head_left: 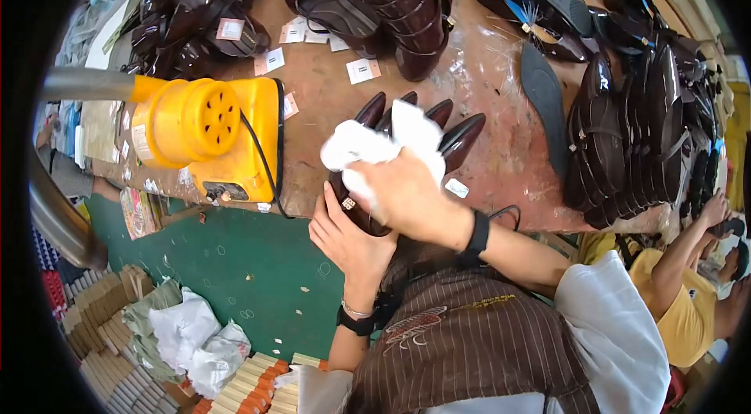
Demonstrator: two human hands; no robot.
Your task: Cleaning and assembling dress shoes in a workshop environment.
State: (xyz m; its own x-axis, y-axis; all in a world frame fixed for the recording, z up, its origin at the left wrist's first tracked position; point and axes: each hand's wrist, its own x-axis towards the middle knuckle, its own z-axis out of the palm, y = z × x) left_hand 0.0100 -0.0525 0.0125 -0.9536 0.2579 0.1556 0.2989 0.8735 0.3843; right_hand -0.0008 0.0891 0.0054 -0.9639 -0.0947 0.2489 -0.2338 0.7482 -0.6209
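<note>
workbench [501, 156] brown, stained | on it: dark shoes [375, 0], paper tags [362, 70], yellow machine [207, 132], insole [545, 105]

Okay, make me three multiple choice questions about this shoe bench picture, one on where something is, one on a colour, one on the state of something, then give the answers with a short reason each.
1. Where does the yellow machine stand?
A. At the bench's near edge, left of the hands
B. On the green floor
C. At the bench's far right end

2. What colour is the cloth?
A. Blue
B. White
C. Black

3. What is the left hand doing?
A. Hanging free
B. Supporting a dark shoe from below
C. Resting on the machine

Answers: 1 A, it stands on the bench edge at left. 2 B, the right hand presses a white cloth on the shoe. 3 B, its palm cups the shoe.
</note>
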